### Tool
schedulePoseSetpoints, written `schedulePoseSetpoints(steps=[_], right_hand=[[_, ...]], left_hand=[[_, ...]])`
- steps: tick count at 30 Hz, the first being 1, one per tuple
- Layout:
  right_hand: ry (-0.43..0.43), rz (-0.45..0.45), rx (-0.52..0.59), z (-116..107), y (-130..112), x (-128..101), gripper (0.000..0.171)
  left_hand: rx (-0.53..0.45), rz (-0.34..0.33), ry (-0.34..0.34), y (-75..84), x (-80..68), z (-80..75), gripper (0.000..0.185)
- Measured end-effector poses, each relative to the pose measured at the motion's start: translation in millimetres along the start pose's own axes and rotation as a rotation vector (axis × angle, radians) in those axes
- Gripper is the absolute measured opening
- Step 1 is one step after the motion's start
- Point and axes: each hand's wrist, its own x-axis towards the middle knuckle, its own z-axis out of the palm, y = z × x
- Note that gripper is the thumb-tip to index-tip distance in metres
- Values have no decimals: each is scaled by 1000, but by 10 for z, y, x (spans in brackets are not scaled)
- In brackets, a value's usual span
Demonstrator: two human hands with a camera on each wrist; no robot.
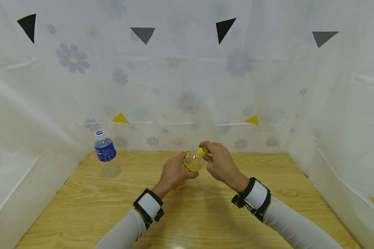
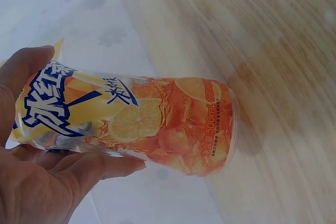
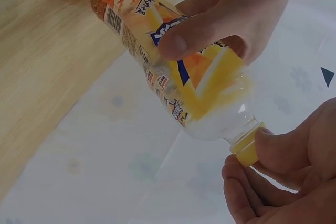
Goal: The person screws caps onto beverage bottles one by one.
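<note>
In both curled hands, orange-labelled clear bottle (image 1: 191, 162) (yellow cap (image 1: 202, 151) pinched by right).

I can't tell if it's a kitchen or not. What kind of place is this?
Probably a makeshift recording booth, not a kitchen: a wooden table walled in by white flowered sheeting stuck with black and yellow triangle markers. Only two bottles are there.

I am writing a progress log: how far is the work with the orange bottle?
Done: the left hand grips the orange bottle, lifted off the table. In hand: right-hand fingers pinch the yellow cap. Left: the cap is still on the neck.
</note>
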Motion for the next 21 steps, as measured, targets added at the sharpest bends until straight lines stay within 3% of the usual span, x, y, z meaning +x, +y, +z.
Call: schedulePoseSetpoints(steps=[21], right_hand=[[37,-6,-37,27,2,28,22]], left_hand=[[22,23,4,-20,15,25,70]])
